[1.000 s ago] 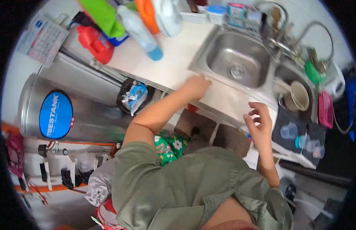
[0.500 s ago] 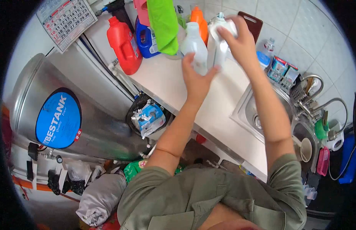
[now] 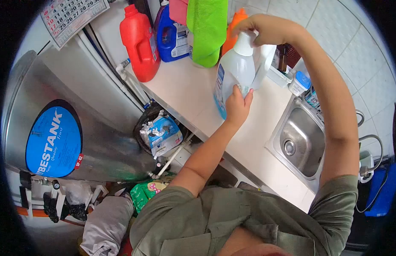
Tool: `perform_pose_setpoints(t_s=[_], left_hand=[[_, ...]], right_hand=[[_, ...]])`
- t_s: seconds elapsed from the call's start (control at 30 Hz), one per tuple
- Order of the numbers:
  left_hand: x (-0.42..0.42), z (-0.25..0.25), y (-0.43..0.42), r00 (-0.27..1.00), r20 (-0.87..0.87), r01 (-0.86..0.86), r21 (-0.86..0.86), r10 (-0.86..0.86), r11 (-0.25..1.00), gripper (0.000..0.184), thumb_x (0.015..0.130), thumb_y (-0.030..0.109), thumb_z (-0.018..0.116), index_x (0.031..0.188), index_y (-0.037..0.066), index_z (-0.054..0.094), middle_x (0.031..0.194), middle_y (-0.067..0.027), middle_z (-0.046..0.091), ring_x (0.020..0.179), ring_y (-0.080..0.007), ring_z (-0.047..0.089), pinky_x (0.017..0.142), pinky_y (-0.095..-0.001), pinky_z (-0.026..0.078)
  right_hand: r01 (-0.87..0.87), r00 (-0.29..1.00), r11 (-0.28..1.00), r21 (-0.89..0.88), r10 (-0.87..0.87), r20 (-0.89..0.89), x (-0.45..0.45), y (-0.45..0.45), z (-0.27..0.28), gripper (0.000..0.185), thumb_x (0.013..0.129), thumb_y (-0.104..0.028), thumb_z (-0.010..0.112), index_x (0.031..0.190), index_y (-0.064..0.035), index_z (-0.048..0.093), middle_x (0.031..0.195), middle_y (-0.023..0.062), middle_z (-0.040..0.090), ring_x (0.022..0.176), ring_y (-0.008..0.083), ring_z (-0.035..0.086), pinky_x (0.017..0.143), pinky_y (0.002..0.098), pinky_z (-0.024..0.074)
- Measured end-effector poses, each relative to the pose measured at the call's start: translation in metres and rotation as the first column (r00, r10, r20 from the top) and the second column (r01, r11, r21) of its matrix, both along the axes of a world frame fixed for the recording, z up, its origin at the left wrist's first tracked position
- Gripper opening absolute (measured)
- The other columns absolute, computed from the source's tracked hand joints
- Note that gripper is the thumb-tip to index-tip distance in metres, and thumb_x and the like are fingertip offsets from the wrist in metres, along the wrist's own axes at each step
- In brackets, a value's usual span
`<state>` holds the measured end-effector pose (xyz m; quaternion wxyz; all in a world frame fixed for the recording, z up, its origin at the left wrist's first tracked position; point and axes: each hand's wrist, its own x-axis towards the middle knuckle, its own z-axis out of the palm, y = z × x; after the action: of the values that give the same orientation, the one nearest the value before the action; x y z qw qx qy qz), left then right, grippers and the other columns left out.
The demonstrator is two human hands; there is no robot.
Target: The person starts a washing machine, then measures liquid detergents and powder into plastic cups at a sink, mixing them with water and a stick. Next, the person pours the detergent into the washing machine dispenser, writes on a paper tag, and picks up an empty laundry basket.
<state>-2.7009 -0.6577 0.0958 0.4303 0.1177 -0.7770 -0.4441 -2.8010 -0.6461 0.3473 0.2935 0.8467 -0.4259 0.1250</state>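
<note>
A translucent bottle with a white cap and bluish contents low down is tilted over the white counter. My left hand grips its lower side, thumb and finger showing, the others partly hidden. From above, my right hand curls its fingers around the white cap. Just behind, partly covered by the bottle and my right hand, stands a white container. An orange bottle is at the wall side, beside a bright green cloth draped over something.
Left along the counter stand a red jug and a blue jug. A steel sink is on the right, near a blue-lidded tub. Below left are a steel tank and a trash bin with a blue-white package.
The translucent bottle has come nearer and is now held by both hands. My right hand has left the white container for the cap; my left has closed on the bottle. The view has shifted.
</note>
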Motion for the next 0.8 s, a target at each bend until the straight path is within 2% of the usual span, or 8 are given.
perform_pose_setpoints(t_s=[0.07, 0.2, 0.23, 0.3, 0.37, 0.5, 0.63, 0.8], left_hand=[[0.008, -0.001, -0.006, 0.999, 0.048, 0.008, -0.009, -0.008, 1.0, 0.037, 0.084, 0.029, 0.058, 0.088, -0.005, 0.045, 0.064, -0.0234, 0.057, 0.058, -0.0419, 0.056, 0.05, -0.0472, 0.042], [0.032, -0.012, -0.02, 0.991, -0.131, 0.011, 0.086, 0.001, 0.996, 0.03, 0.081, 0.022, 0.063, 0.086, -0.003, 0.046, 0.063, -0.0204, 0.057, 0.056, -0.0392, 0.056, 0.049, -0.0435, 0.043], [0.041, -0.016, -0.028, 0.984, -0.178, 0.039, 0.178, -0.007, 0.983, 0.028, 0.08, 0.019, 0.064, 0.086, -0.003, 0.047, 0.064, -0.0197, 0.058, 0.057, -0.0368, 0.058, 0.051, -0.0414, 0.045], [0.063, -0.015, -0.054, 0.977, -0.212, 0.06, 0.295, 0.004, 0.954, 0.029, 0.08, 0.016, 0.065, 0.094, -0.003, 0.049, 0.071, -0.0175, 0.061, 0.064, -0.03, 0.061, 0.059, -0.0375, 0.048], [0.077, -0.022, -0.088, 0.979, -0.197, 0.01, 0.33, 0.058, 0.944, 0.034, 0.079, 0.018, 0.066, 0.1, -0.004, 0.051, 0.078, -0.0145, 0.063, 0.07, -0.0243, 0.062, 0.066, -0.0347, 0.048], [0.076, -0.012, -0.169, 0.972, -0.035, -0.222, 0.163, 0.231, 0.961, 0.024, 0.082, 0.014, 0.064, 0.097, 0.0, 0.051, 0.064, -0.0016, 0.053, 0.045, -0.0072, 0.046, 0.041, -0.0221, 0.039], [0.042, 0.006, -0.247, 0.998, 0.006, -0.068, 0.267, 0.068, 0.961, 0.018, 0.077, 0.012, 0.061, 0.089, 0.001, 0.053, 0.059, -0.0033, 0.052, 0.046, -0.0113, 0.048, 0.045, -0.0248, 0.04], [-0.024, -0.014, -0.341, 0.994, -0.058, 0.102, 0.24, -0.091, 0.965, 0.015, 0.073, 0.011, 0.06, 0.083, 0.002, 0.055, 0.06, -0.0032, 0.055, 0.052, -0.0118, 0.051, 0.051, -0.0261, 0.041]], right_hand=[[0.65, 0.497, 0.503, 0.569, -0.849, 0.182, 0.028, 0.01, 0.002, 0.058, 0.08, -0.051, 0.055, 0.085, 0.0064, 0.061, 0.056, 0.0123, 0.054, 0.036, 0.0179, 0.05, 0.032, 0.0308, 0.0409], [0.453, -0.031, 0.154, 0.878, -0.982, 0.189, 0.051, 0.005, 0.014, 0.048, 0.077, -0.044, 0.061, 0.095, 0.0004, 0.061, 0.066, 0.0077, 0.059, 0.042, 0.0158, 0.05, 0.04, 0.0277, 0.042], [0.448, -0.034, 0.155, 0.88, -0.981, 0.19, 0.047, 0.011, 0.009, 0.048, 0.077, -0.044, 0.061, 0.095, 0.0004, 0.061, 0.066, 0.0077, 0.059, 0.042, 0.0158, 0.05, 0.04, 0.0277, 0.042], [0.581, 0.268, 0.682, 0.444, -0.675, 0.687, 0.032, 0.021, -0.012, 0.05, 0.077, -0.044, 0.061, 0.096, 0.0017, 0.058, 0.077, 0.0101, 0.06, 0.054, 0.0127, 0.054, 0.05, 0.0263, 0.0448], [0.664, 0.408, 0.713, 0.228, -0.6, 0.688, -0.007, 0.034, -0.048, 0.051, 0.075, -0.042, 0.065, 0.099, 0.002, 0.056, 0.085, 0.0114, 0.06, 0.066, 0.0116, 0.055, 0.06, 0.0257, 0.0454], [0.987, 0.069, 0.159, -0.009, -0.378, 0.923, -0.094, 0.053, -0.151, 0.066, 0.067, -0.042, 0.071, 0.107, 0.0063, 0.05, 0.088, 0.0186, 0.06, 0.076, 0.0261, 0.058, 0.067, 0.0346, 0.0468], [0.691, -0.391, 0.593, 0.414, -0.175, 0.904, -0.096, 0.04, -0.201, 0.044, 0.071, -0.036, 0.07, 0.088, 0.002, 0.055, 0.076, 0.0076, 0.057, 0.071, 0.0175, 0.053, 0.065, 0.0326, 0.0446], [0.638, -0.388, 0.736, 0.226, 0.054, 0.92, -0.116, 0.041, -0.202, 0.036, 0.083, -0.035, 0.061, 0.089, 0.0008, 0.058, 0.073, 0.0066, 0.058, 0.064, 0.0163, 0.054, 0.059, 0.0314, 0.0433]])
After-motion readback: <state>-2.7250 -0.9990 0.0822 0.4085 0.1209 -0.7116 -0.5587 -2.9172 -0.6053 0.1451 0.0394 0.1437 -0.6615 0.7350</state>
